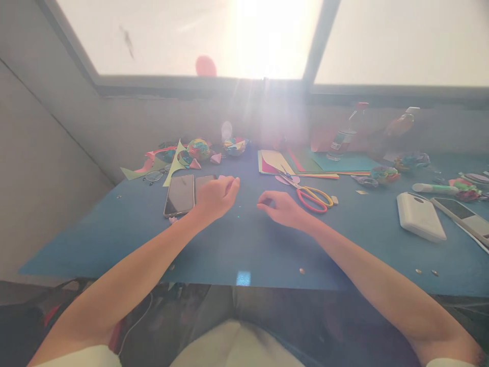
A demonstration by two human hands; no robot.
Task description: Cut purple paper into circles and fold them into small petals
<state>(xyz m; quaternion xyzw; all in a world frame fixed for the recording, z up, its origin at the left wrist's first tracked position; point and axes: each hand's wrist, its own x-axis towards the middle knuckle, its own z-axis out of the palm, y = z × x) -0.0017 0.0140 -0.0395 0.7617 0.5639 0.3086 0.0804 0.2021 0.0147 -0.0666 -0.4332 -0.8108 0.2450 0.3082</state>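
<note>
Head view: curled left hand (pixel 216 197) partly hides a dark device (pixel 204 181) at its ten o'clock; right hand (pixel 281 208) curls loosely; any pinch unclear.

Left hand (pixel 217 197) by phone (pixel 179 195), right hand (pixel 281 208) by scissors (pixel 299 187)

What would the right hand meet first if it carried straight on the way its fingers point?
Probably the left hand, across a gap of blue tabletop; the hands' heights are hard to judge from this single view.

Phones (pixel 180 194) and scissors (pixel 299 186) flank a free lane leading forward
</note>
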